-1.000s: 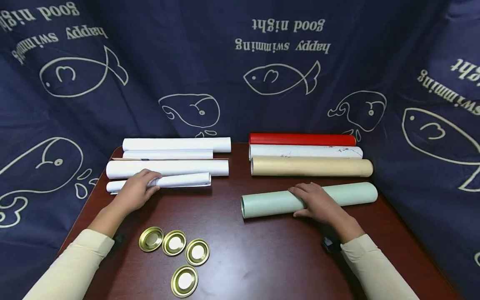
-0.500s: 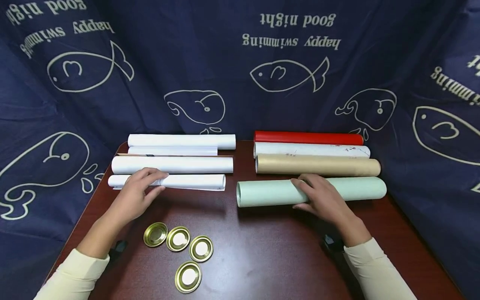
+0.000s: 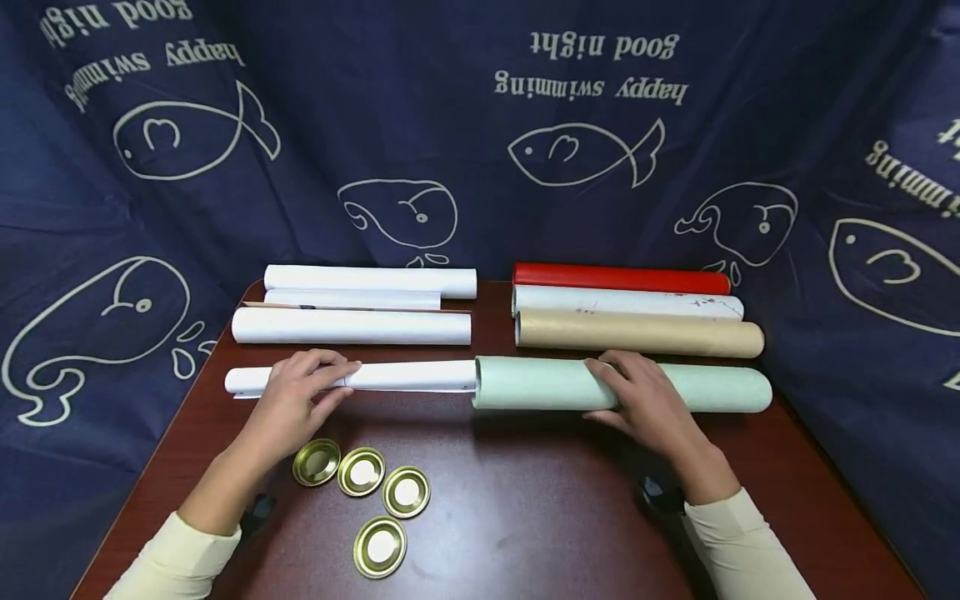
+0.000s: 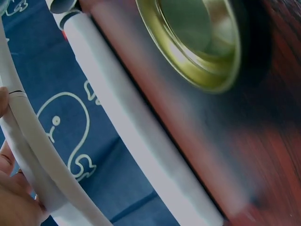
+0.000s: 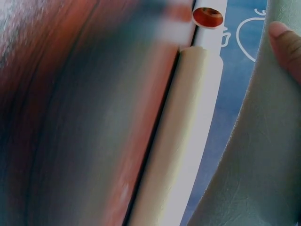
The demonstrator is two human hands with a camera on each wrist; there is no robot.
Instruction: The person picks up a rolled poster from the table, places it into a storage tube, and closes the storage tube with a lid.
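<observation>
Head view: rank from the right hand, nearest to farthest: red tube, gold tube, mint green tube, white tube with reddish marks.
1. Mint green tube: in the grip of the right hand.
2. Gold tube: just beyond, front of the rear row.
3. White tube with reddish marks: behind gold, mid-row.
4. Red tube: rearmost of that row.

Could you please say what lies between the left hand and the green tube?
In the head view, a white paper roll runs from the left hand to the green tube.
</observation>
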